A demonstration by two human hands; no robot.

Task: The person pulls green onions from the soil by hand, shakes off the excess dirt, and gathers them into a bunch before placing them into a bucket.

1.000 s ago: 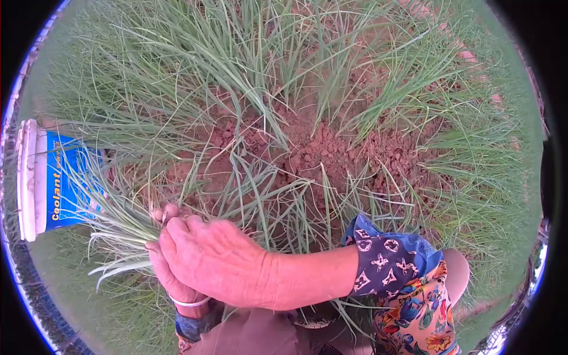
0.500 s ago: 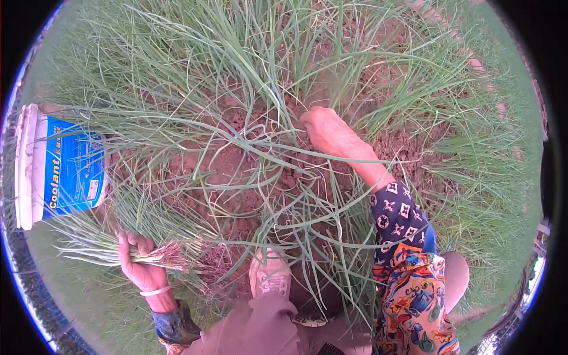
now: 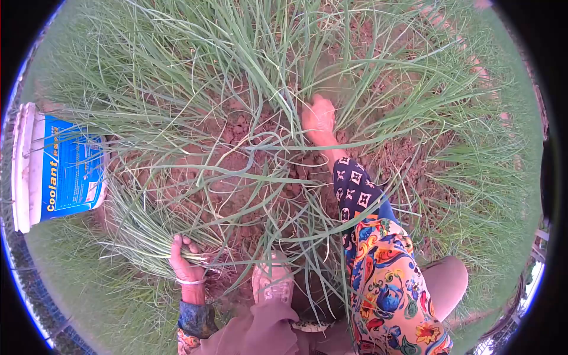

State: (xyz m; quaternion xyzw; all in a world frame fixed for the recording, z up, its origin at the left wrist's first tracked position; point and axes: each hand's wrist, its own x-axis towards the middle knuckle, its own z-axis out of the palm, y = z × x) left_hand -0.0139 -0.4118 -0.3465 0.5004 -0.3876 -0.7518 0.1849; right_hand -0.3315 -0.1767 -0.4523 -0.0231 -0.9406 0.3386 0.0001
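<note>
At the lower left, my left hand [image 3: 188, 261] is closed round a bundle of green onions [image 3: 145, 236], whose reddish roots point right, towards my shoe. My right hand [image 3: 319, 118] is at the base of a standing clump of green onions [image 3: 260, 65], above the middle of the view. Its fingers are bent down among the leaves, and their tips are hidden, so what they grip cannot be made out. Long loose leaves cross the reddish soil [image 3: 236, 133] between my two hands.
A white bucket [image 3: 59, 168] with a blue "Coolant" label lies on its side at the far left. My shoe [image 3: 273, 278] rests at the lower middle. More onion plants [image 3: 479, 160] grow on the right. Reddish soil shows between the clumps.
My left hand has moved right, nearer my shoe, with the bundle. My right hand has shifted slightly up, its wrist now lower and further left, and its patterned sleeve has swung left.
</note>
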